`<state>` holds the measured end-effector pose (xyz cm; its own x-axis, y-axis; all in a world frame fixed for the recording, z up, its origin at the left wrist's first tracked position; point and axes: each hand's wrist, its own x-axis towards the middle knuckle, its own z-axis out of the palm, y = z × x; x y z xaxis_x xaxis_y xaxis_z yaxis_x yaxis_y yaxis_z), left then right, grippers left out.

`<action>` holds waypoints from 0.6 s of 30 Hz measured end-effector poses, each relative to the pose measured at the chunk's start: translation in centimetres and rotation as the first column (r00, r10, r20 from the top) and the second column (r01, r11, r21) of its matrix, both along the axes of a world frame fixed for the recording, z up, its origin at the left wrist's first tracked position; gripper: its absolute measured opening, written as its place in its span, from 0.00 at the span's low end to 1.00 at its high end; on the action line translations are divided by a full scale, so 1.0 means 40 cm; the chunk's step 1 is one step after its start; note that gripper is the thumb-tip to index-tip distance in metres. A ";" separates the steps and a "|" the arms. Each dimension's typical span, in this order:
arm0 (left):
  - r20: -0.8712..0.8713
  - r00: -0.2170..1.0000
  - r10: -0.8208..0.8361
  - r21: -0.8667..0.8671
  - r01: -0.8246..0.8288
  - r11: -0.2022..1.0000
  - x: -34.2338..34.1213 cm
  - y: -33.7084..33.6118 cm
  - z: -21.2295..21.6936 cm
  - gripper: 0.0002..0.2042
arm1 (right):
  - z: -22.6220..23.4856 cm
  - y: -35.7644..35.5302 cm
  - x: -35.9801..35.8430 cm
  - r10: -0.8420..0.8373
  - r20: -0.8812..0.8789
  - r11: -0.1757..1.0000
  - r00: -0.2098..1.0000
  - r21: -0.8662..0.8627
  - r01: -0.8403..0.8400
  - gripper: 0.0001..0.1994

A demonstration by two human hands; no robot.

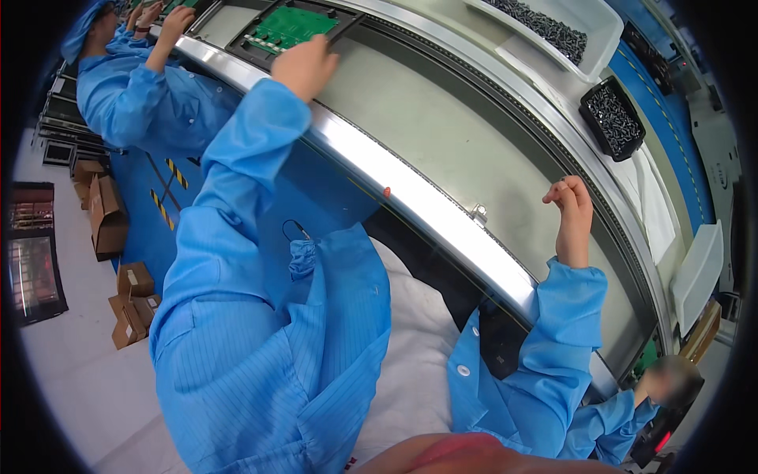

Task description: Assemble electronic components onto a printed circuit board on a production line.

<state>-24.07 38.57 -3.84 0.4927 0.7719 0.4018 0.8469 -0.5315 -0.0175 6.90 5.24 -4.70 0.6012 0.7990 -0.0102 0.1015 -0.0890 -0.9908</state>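
My left hand [304, 68] reaches to the near right corner of a green circuit board [290, 28] seated in a black frame. Its fingers are bent together at the board's edge; what they hold, if anything, is hidden. Several small dark parts and pale connectors stand along the board's near side. Above the grey conveyor bed [442, 118], off to the right, my right hand [572, 209] is raised with its fingers curled in toward the thumb. A tiny dark spot shows at those fingers, too small to name. Both arms are in blue sleeves.
A silver rail [379, 162] runs along the conveyor's near side, with a metal bracket [478, 213] on it. Beyond the far rail are a white bin [588, 39] and a black tray [612, 118] of small dark parts. Co-workers in blue sit at far left and lower right.
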 end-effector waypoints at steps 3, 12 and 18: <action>-0.202 0.965 0.164 -0.095 -0.186 0.978 -0.057 0.013 0.032 0.15 | -0.005 -0.009 -0.010 0.039 0.010 0.999 0.999 -0.008 -0.039 0.04; -0.266 0.938 -0.224 -0.261 0.154 0.953 0.067 -0.166 0.028 0.15 | 0.016 -0.016 -0.026 0.026 0.203 0.998 0.979 0.045 -0.035 0.05; -0.054 0.728 -0.683 -0.521 0.563 0.642 0.318 -0.508 0.039 0.17 | 0.053 -0.032 -0.055 0.026 0.454 0.995 0.891 0.073 -0.066 0.07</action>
<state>-11.34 18.26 -2.28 0.9503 0.2991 -0.0868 0.3111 -0.9255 0.2159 4.70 3.96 -2.57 0.4870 0.8117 0.3224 0.5421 0.0085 -0.8403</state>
